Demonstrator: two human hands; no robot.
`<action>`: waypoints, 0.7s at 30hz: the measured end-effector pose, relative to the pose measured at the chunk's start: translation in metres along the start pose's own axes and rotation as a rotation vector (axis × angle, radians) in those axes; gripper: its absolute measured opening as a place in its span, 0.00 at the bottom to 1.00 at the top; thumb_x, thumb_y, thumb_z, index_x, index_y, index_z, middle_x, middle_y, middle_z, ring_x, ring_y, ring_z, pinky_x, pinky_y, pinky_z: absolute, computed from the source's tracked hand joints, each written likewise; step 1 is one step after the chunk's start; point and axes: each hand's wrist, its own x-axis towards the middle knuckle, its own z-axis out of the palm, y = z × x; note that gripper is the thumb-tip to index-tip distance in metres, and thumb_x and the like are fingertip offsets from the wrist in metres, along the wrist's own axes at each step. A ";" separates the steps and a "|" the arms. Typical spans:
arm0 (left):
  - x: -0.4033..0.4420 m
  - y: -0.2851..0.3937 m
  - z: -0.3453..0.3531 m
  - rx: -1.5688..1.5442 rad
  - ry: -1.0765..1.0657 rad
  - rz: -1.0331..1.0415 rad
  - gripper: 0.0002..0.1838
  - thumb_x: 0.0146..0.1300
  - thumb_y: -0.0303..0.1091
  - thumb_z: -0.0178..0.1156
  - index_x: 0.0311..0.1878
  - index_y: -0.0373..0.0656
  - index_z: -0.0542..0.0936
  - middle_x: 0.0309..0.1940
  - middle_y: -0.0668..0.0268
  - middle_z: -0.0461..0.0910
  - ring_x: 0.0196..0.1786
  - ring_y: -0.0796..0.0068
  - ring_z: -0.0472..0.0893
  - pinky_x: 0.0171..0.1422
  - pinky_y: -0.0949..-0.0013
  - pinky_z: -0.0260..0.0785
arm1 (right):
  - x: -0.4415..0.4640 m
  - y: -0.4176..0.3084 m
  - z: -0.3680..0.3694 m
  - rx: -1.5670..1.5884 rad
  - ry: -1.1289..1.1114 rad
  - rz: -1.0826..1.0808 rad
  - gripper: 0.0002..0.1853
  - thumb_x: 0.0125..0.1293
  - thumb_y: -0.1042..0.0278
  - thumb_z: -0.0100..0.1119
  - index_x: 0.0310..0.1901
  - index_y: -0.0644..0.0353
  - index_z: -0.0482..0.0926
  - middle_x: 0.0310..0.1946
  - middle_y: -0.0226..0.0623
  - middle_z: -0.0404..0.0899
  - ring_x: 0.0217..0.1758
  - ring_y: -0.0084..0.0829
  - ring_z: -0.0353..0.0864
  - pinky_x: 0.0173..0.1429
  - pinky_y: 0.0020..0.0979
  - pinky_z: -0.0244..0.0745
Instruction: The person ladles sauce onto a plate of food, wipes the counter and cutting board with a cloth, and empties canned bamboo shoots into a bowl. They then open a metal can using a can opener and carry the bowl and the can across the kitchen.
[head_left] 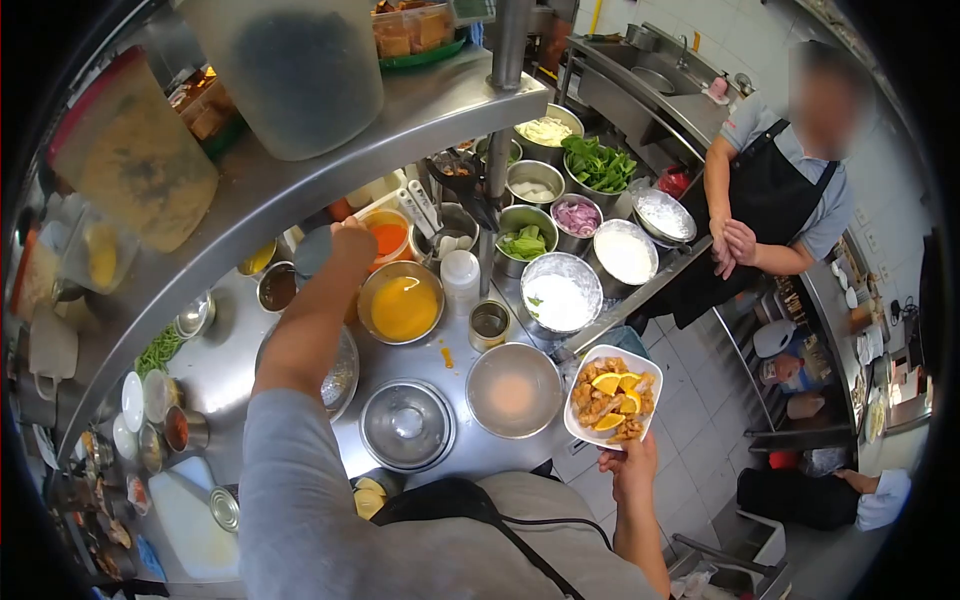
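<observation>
My right hand (632, 468) grips the near edge of a white square dish (574, 408), which holds browned fried pieces topped with orange slices (607, 383). My left hand (353, 240) reaches under the shelf, its fingers closed beside a container of orange-red sauce (388, 237); what it holds, if anything, I cannot make out. Just below that hand sits a steel bowl of yellow-orange sauce (403, 307). A clear squeeze bottle (460, 278) and an open tin (489, 322) stand right of the bowl.
A steel shelf (400, 112) with large tubs hangs over the counter. Pots of leaves (598, 165), sliced onion (577, 216) and white powder (561, 292) stand at the back. A person in a black apron (780, 190) stands at right; another person's sleeve (884, 500) shows lower right.
</observation>
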 end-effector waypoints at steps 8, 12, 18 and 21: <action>0.020 0.001 0.030 -0.099 0.088 -0.094 0.08 0.62 0.36 0.64 0.39 0.50 0.91 0.39 0.67 0.87 0.47 0.67 0.82 0.44 0.62 0.75 | 0.001 0.011 -0.018 -0.004 0.024 0.020 0.20 0.65 0.75 0.42 0.60 0.66 0.67 0.31 0.50 0.82 0.19 0.31 0.81 0.19 0.29 0.78; 0.076 -0.045 0.048 -0.252 -0.013 0.100 0.09 0.63 0.36 0.62 0.33 0.49 0.90 0.29 0.62 0.86 0.35 0.65 0.85 0.42 0.65 0.77 | -0.002 0.010 -0.016 0.005 0.010 0.002 0.20 0.66 0.75 0.43 0.60 0.66 0.67 0.31 0.50 0.82 0.19 0.31 0.81 0.19 0.28 0.77; 0.041 -0.009 0.019 -1.255 0.003 -0.551 0.19 0.68 0.46 0.58 0.31 0.40 0.86 0.31 0.55 0.87 0.36 0.53 0.86 0.43 0.57 0.76 | 0.000 0.018 -0.013 0.031 -0.005 -0.016 0.20 0.66 0.74 0.42 0.61 0.64 0.66 0.31 0.50 0.82 0.20 0.31 0.81 0.20 0.28 0.77; 0.031 0.016 0.031 -1.077 0.274 -0.463 0.21 0.73 0.48 0.54 0.42 0.38 0.86 0.38 0.47 0.86 0.45 0.46 0.86 0.54 0.49 0.74 | 0.002 0.018 -0.015 0.020 -0.014 -0.006 0.20 0.67 0.74 0.42 0.60 0.64 0.66 0.31 0.49 0.82 0.20 0.31 0.81 0.20 0.28 0.77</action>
